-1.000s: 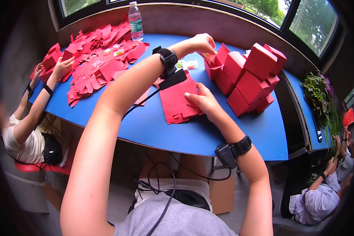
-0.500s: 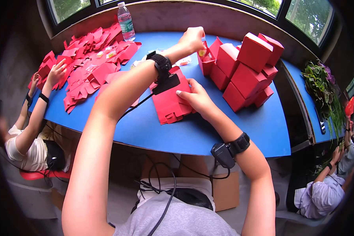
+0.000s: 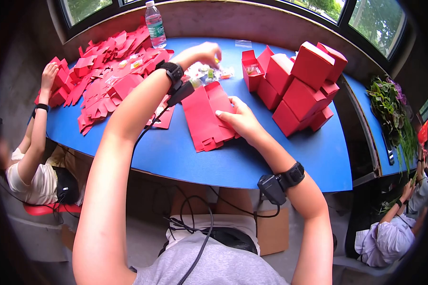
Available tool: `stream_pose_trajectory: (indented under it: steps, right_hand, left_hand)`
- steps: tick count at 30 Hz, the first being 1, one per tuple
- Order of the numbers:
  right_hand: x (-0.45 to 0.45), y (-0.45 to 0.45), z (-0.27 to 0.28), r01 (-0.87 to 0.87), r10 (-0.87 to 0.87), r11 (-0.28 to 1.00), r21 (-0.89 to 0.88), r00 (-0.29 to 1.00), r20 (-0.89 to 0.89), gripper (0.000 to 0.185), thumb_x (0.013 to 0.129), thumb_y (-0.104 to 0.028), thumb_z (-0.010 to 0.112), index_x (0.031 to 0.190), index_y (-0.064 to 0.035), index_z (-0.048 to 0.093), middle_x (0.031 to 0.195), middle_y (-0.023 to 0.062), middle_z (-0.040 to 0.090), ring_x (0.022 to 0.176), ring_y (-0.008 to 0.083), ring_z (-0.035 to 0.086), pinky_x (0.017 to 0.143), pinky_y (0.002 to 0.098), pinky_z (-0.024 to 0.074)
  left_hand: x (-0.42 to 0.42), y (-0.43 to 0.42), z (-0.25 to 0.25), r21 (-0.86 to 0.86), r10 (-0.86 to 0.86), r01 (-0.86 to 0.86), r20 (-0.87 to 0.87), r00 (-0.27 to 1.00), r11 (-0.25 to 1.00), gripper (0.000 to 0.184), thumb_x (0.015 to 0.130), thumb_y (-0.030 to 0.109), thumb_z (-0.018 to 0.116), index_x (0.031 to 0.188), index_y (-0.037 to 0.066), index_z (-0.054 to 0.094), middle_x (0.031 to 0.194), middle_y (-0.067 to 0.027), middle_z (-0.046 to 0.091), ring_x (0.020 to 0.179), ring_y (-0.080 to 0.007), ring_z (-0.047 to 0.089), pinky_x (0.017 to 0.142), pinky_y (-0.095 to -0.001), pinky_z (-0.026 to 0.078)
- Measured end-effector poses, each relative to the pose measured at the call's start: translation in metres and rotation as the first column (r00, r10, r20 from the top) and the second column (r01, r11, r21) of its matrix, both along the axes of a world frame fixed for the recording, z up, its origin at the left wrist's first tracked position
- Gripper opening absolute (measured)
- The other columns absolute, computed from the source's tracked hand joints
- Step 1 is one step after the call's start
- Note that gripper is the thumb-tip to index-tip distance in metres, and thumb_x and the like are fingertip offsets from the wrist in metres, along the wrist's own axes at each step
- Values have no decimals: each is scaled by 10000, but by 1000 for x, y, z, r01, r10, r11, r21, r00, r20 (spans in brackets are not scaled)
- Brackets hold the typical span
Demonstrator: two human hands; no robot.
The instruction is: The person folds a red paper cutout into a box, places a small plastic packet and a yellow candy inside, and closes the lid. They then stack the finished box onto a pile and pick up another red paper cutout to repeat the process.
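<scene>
My left hand [image 3: 207, 53] is over a pile of small wrapped pieces [image 3: 202, 71], its fingers curled together; a small yellow bit shows at the fingertips, too small to name. My right hand [image 3: 240, 118] grips a flat, folded red carton [image 3: 205, 118] by its right side, thumb on top. Behind it stands an open red box [image 3: 253, 70] with its flap raised and wrapped pieces inside. Closed red boxes [image 3: 302, 102] are stacked to the right of my right hand.
Many flat red cartons [image 3: 114, 61] lie heaped at the left of the blue table [image 3: 271, 164], near a water bottle [image 3: 155, 26]. A clear bag [image 3: 243, 43] lies at the back. One person [image 3: 31, 178] sits at left; others and green plants [image 3: 390, 109] are at right.
My left hand has moved left from the open box to over the wrapped pieces. My right hand stays on the flat carton. The person at left has moved a hand.
</scene>
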State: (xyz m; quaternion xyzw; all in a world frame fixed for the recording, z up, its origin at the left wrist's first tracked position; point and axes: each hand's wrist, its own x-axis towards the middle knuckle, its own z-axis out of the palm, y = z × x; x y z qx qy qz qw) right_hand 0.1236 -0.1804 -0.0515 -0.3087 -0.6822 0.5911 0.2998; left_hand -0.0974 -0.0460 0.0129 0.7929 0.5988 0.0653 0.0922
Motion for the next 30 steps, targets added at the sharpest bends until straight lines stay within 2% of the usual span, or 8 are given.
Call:
stream_pose_trajectory:
  steps: [3,8,15,17,23,26,29,30]
  right_hand:
    - [1,-6,9,19,-36,996,91,982,187,456,822,-203,636,1153,42,441,1015,149,583,913,159,591,790,278,484]
    - [3,-13,14,-5,-76,956,293,962,263,463,827,-278,586,1086,75,439,996,270,585,943,335,601,816,361,467]
    - [3,-14,17,-19,-74,957,289,949,307,468,830,-290,588,1089,72,444,984,259,593,935,328,607,812,358,470]
    - [3,-12,18,-49,-43,968,246,934,356,522,838,-311,611,1169,55,442,1028,208,593,944,228,602,820,317,469]
    - [4,-13,18,-55,-46,955,292,943,330,498,833,-321,578,1096,80,446,997,260,593,941,317,609,817,358,468]
    - [4,-13,22,-68,-39,960,272,929,369,503,834,-326,575,1103,79,445,1001,258,593,947,314,609,817,356,467]
    - [5,-15,23,-66,-38,959,276,934,355,500,838,-334,568,1107,74,457,1007,258,593,949,314,608,820,360,464]
    - [4,-15,21,-70,-35,959,274,933,358,500,838,-334,568,1107,74,457,1007,258,593,949,314,608,820,360,464]
  left_hand:
    - [2,-28,-15,-61,-28,25,-44,999,998,590,609,389,796,1009,17,573,925,-156,617,812,-262,619,680,-362,505]
    - [-8,-16,-2,-151,58,-45,83,995,988,425,675,291,769,902,-19,589,799,-134,630,632,-201,643,552,-311,535]
    - [50,-16,32,-24,-207,282,621,756,959,326,858,284,611,1042,14,617,894,-100,638,786,-138,616,666,-288,535]
    - [72,-10,22,110,-332,317,166,928,942,312,792,246,667,983,0,643,846,-129,651,788,-173,631,625,-315,510]
    - [98,-6,27,68,-93,102,-120,988,992,556,600,364,781,1032,57,613,967,-193,609,910,-288,605,748,-343,482]
    - [87,-3,28,121,25,-52,210,977,991,875,570,505,808,1186,59,377,1172,-265,342,1050,-409,477,898,-388,438]
    - [77,12,12,153,49,-116,387,921,981,833,573,392,838,1200,20,437,1136,-232,497,1043,-302,542,856,-358,479]
    - [76,14,9,-55,43,-18,503,863,998,718,588,341,835,1133,12,503,1052,-193,563,967,-254,585,790,-326,504]
